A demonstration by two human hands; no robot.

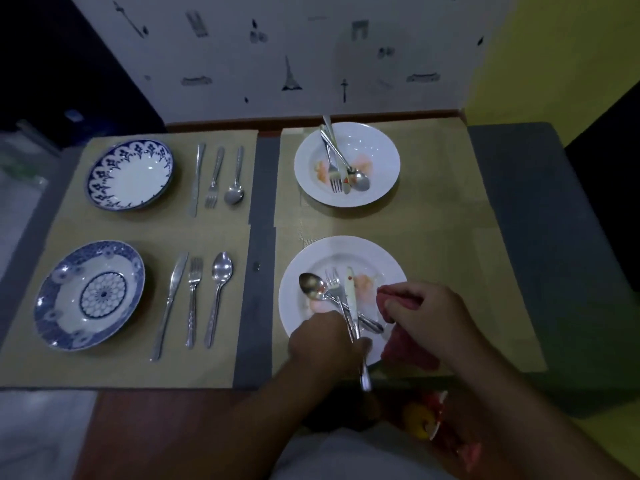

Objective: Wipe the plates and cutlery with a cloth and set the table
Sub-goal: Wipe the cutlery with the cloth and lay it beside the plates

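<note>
A white plate point(301, 306) smeared with pink food lies near me on the right. Over it my left hand point(322, 341) grips the handles of a soiled spoon point(311, 285), fork point(334, 284) and knife point(350, 289). My right hand point(426, 313) holds a red cloth point(405, 351) over the plate's right side. A second white plate point(377, 147) at the far right carries dirty cutlery point(341, 168). On the left, two blue patterned plates point(130, 174) point(90, 294) lie on mats, each with a knife, fork and spoon point(214, 176) point(194, 299) laid out beside it.
Tan placemats point(450, 237) cover the grey table top, with a grey strip point(258, 271) between them. A white wall panel with small drawings point(287, 64) stands right behind the table. Something red and yellow point(426, 414) lies at the near edge under my right arm.
</note>
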